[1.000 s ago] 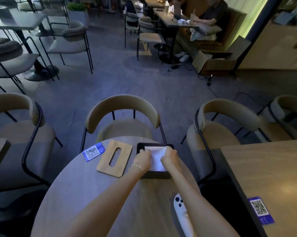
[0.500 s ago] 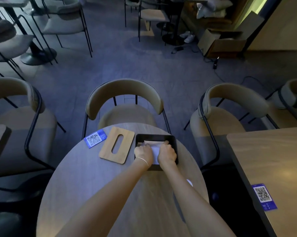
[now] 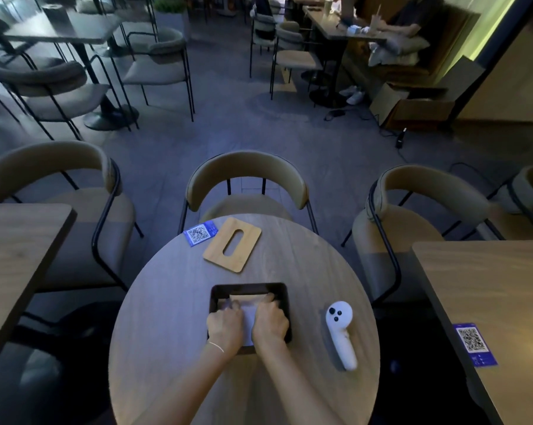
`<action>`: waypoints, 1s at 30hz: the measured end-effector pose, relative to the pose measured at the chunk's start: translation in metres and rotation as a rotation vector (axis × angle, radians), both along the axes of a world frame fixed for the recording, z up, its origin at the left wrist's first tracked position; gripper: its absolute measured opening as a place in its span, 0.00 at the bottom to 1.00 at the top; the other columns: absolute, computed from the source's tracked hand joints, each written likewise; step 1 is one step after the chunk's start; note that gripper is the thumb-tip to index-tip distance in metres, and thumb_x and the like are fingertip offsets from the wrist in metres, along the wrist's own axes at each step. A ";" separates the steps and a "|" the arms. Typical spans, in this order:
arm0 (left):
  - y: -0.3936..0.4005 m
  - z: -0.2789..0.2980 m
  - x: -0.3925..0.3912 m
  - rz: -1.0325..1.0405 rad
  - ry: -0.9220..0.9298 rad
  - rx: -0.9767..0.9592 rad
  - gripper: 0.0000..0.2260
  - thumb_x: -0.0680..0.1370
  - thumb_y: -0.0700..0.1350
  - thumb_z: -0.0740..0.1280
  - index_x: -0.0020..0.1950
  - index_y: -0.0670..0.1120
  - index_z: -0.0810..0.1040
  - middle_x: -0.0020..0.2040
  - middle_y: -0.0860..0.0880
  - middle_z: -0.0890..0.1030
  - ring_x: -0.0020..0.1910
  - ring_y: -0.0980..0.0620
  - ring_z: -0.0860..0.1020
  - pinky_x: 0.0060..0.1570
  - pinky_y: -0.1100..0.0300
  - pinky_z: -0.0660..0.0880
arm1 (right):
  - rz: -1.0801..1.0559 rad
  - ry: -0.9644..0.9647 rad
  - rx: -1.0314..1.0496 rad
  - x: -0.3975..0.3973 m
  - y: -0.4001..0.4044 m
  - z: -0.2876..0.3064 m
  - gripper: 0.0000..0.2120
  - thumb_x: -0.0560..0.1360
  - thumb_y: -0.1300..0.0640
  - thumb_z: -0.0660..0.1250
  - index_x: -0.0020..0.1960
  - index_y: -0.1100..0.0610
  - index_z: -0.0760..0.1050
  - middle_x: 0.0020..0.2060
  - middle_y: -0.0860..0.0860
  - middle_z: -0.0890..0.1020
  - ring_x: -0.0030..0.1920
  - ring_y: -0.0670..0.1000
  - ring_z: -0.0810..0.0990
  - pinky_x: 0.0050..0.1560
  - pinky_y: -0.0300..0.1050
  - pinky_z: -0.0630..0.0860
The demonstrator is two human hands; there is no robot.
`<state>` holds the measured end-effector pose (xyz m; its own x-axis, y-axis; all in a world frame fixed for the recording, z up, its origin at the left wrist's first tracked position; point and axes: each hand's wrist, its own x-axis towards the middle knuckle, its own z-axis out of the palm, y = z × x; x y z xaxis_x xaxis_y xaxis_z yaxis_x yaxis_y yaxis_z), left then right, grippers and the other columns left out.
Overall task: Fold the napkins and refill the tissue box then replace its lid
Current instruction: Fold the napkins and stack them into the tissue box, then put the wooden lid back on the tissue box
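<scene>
A black tissue box [image 3: 219, 294] stands open on the round wooden table [image 3: 167, 302]. White napkins [image 3: 249, 315] lie inside it, mostly hidden by my hands. My left hand [image 3: 225, 328] presses on the napkins at the box's left side, fingers curled down. My right hand [image 3: 269, 322] presses on them at the right side, fingertips reaching toward the far wall. The wooden lid [image 3: 233, 248] with an oval slot lies flat on the table beyond the box, a little to the left.
A white hand controller [image 3: 340, 332] lies right of the box. A blue QR card [image 3: 200, 233] sits by the lid at the far edge. Padded chairs [image 3: 246, 182] ring the table; rectangular tables [image 3: 485, 302] flank it. A person sits at a far table.
The box now sits nearer to me, apart from the lid, while the view shifted. My hands have gone deeper into the box over the napkins. The controller is now fully in view.
</scene>
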<state>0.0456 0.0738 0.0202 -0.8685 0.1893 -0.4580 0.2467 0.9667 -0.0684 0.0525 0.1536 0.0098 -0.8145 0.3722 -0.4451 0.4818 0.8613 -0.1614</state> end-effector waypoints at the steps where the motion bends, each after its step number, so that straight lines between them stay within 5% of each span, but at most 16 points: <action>1: -0.004 0.000 0.005 0.000 0.002 -0.003 0.21 0.81 0.38 0.53 0.75 0.40 0.56 0.68 0.45 0.74 0.65 0.47 0.77 0.60 0.57 0.74 | 0.004 -0.005 -0.006 0.005 -0.004 0.001 0.20 0.83 0.64 0.50 0.73 0.66 0.57 0.68 0.59 0.72 0.65 0.56 0.77 0.59 0.49 0.76; 7: -0.012 0.007 0.015 0.074 -0.024 0.080 0.23 0.80 0.40 0.57 0.75 0.41 0.59 0.67 0.44 0.74 0.64 0.46 0.77 0.59 0.56 0.75 | -0.005 -0.035 -0.013 0.013 -0.012 0.014 0.18 0.83 0.64 0.49 0.72 0.65 0.60 0.67 0.58 0.72 0.66 0.57 0.76 0.60 0.50 0.75; 11: -0.012 0.036 -0.003 0.196 0.031 0.477 0.13 0.77 0.41 0.62 0.60 0.42 0.75 0.56 0.43 0.81 0.57 0.44 0.80 0.49 0.55 0.75 | 0.017 0.013 -0.014 -0.005 -0.006 0.042 0.14 0.81 0.62 0.57 0.65 0.60 0.72 0.63 0.57 0.77 0.62 0.56 0.78 0.58 0.49 0.77; 13: -0.014 0.054 -0.021 0.356 0.105 0.780 0.10 0.76 0.41 0.64 0.55 0.43 0.79 0.48 0.45 0.82 0.51 0.45 0.81 0.42 0.60 0.71 | 0.045 0.095 -0.021 -0.024 0.004 0.065 0.12 0.80 0.58 0.60 0.62 0.59 0.75 0.60 0.56 0.79 0.60 0.56 0.79 0.55 0.48 0.77; 16: -0.018 0.067 -0.055 0.655 0.130 1.128 0.16 0.76 0.39 0.64 0.63 0.42 0.75 0.57 0.43 0.79 0.56 0.46 0.78 0.52 0.58 0.73 | 0.023 0.250 -0.058 -0.064 0.023 0.087 0.13 0.80 0.56 0.59 0.60 0.60 0.76 0.58 0.58 0.79 0.59 0.59 0.79 0.53 0.49 0.76; 18: -0.020 0.063 -0.074 0.899 0.035 1.240 0.20 0.78 0.40 0.63 0.70 0.42 0.68 0.66 0.43 0.73 0.65 0.44 0.73 0.64 0.52 0.71 | 0.016 0.267 -0.110 -0.091 0.031 0.085 0.13 0.79 0.56 0.59 0.59 0.61 0.76 0.57 0.59 0.80 0.58 0.60 0.79 0.52 0.50 0.76; 22: -0.014 0.037 -0.102 1.382 -0.190 1.403 0.19 0.80 0.41 0.59 0.71 0.40 0.65 0.65 0.46 0.71 0.69 0.42 0.68 0.66 0.48 0.67 | 0.133 0.163 -0.158 -0.141 0.033 0.054 0.14 0.78 0.58 0.60 0.59 0.64 0.76 0.59 0.61 0.79 0.61 0.61 0.76 0.57 0.51 0.74; 26: 0.000 0.009 -0.121 1.491 -0.133 1.428 0.18 0.79 0.35 0.59 0.68 0.37 0.70 0.67 0.38 0.74 0.66 0.40 0.73 0.60 0.51 0.71 | 0.216 0.076 -0.159 -0.175 0.020 0.021 0.21 0.77 0.61 0.59 0.70 0.62 0.67 0.67 0.62 0.73 0.69 0.61 0.69 0.68 0.51 0.66; 30: 0.010 0.002 -0.128 1.523 0.023 1.379 0.16 0.79 0.39 0.59 0.67 0.39 0.71 0.63 0.43 0.77 0.62 0.42 0.76 0.55 0.55 0.73 | 0.241 0.026 -0.201 -0.196 0.013 -0.003 0.29 0.78 0.61 0.57 0.77 0.60 0.52 0.76 0.59 0.57 0.78 0.59 0.51 0.76 0.55 0.54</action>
